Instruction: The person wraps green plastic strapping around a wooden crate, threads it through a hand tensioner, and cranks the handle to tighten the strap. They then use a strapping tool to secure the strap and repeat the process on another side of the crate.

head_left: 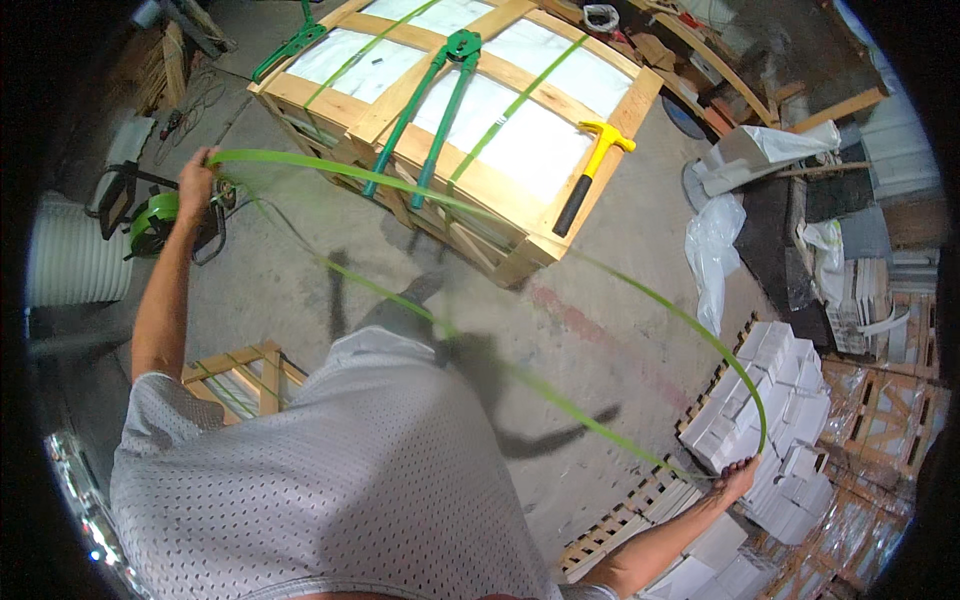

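Observation:
A long green strapping band (690, 315) stretches in a wide loop between my hands, both arms spread apart. My left hand (196, 182), raised at the left, is closed on one part of the band. Low at the right, my right hand (738, 478) grips the other side of the loop near some stacked white boxes. Ahead stands a wooden crate (505, 42) with white wrapping between its slats and green straps round it. On its top lie a long-handled green strapping tool (432, 120) and a yellow claw hammer (598, 165) with a black grip.
Another green tool (292, 48) rests at the crate's far left corner. A strap reel cart (155, 222) stands left, by a white ribbed roll (75, 250). White boxes (775, 390) are piled on pallets at right. A smaller wooden crate (270, 378) is beside me; plastic sheeting (712, 250) hangs at right.

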A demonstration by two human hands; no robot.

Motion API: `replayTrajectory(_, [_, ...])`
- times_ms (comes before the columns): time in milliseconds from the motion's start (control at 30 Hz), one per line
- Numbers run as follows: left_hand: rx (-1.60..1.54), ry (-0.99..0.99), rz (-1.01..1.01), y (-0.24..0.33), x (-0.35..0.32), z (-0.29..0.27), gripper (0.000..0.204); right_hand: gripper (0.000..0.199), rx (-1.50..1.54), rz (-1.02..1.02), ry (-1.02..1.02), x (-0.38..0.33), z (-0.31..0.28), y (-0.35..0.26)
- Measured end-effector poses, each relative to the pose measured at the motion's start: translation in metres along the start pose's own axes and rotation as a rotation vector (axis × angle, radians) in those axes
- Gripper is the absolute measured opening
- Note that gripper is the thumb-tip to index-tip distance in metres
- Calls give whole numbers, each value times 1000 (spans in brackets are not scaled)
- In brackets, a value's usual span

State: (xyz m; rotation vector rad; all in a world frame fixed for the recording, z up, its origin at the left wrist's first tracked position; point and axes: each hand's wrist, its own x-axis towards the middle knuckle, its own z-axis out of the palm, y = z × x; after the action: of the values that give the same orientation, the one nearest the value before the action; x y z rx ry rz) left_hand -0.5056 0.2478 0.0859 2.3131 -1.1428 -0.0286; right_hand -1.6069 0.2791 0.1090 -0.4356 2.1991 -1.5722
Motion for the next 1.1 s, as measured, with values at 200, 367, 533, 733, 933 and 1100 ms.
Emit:
replayTrajectory(200, [144,129,-4,-39,66,-106,38,42,-15,8,123,84,-39,47])
replayTrajectory(367, [330,192,-37,-53,117,-143,42,62,-280,-28,398,113,-77,99])
replayTrajectory(533, [133,-37,227,33,135,-81,46,59,-254,78,300,76,-16,127])
replayTrajectory(733, [-268,-524,151,220,155,26,50,47,113,367,62,16,113,103])
replayTrajectory(933, [-361,-616,-34,329,225,182,52,44,132,478,-24,-32,260,107])
replayTrajectory(1100, [-35,-661,331,394,260,332,37,43,-170,384,-346,-69,385,141])
